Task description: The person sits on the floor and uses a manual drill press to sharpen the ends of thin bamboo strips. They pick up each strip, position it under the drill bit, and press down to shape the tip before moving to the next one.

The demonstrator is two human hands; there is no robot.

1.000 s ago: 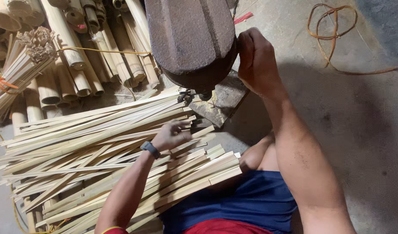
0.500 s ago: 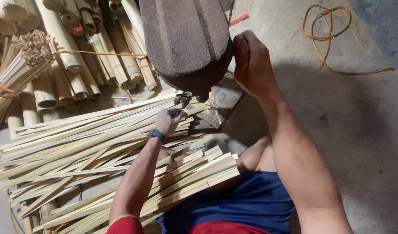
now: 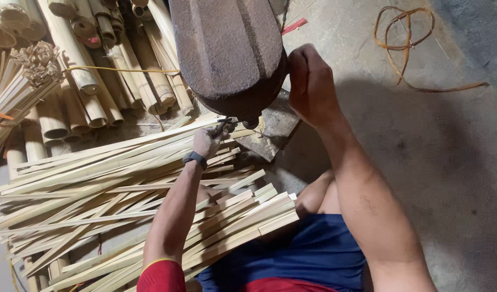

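Observation:
My left hand (image 3: pixel 206 141), with a dark watch on the wrist, is closed around a small dark metal part (image 3: pixel 225 126) under the rusty machine head (image 3: pixel 226 51). It reaches over a big heap of split bamboo strips (image 3: pixel 97 184). My right hand (image 3: pixel 309 84) grips the right side of the rusty machine head. A second stack of cut strips (image 3: pixel 243 216) lies across my lap, above my blue shorts (image 3: pixel 291 254).
Round bamboo poles (image 3: pixel 91 81) are stacked at the upper left, with a tied bundle of thin sticks (image 3: pixel 21 92) at the far left. A metal base plate (image 3: pixel 272 130) sits under the machine. A loop of cord (image 3: pixel 405 43) lies on the concrete floor at the upper right.
My left hand has moved from the strip pile up to the part under the machine head and closed on it. My right hand has stayed on the machine.

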